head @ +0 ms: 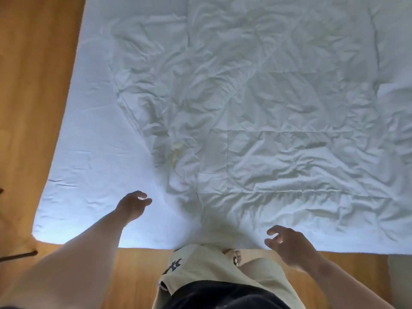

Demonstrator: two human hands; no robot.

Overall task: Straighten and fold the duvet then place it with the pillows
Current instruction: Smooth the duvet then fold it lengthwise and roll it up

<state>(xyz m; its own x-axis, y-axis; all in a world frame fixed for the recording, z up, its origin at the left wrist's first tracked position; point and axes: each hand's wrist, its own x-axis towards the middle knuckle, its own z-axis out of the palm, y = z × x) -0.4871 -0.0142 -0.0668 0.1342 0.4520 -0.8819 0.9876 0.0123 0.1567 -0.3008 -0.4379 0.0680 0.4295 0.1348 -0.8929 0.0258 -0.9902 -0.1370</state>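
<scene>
1. While both hands hover with nothing in them, the rumpled white quilted duvet [256, 112] lies spread over most of the bed, sitting off toward the right. I'd say we're in the straightening bit, with no folding started.
2. The left hand [133, 206] is out over the bare pale blue-white bed sheet [89, 170], fingers loosely curled and holding nothing. The right hand [289, 246] hangs just over the duvet's near edge at the foot of the bed, fingers spread, and as far as I can tell it isn't gripping either.
3. How I'd do it: pinch the near edge with the hands well apart, lift a little and give it a shake or a pull toward you so the creases run out. Then tug the left side across, because that edge runs on a slant rather than square with the bed.
4. Edges: the near hem lies right along the foot of the mattress, so it's easy to grab. The duvet runs out of frame on the right and at the top, so I can't tell how those sides lie.
5. Room: orange-brown wooden floor [33, 85] shows down the left side and along the foot, so there's space to step sideways. Something thin and dark lies on the floor at lower left, but I can't make out what it is. The pillows aren't in view.
</scene>
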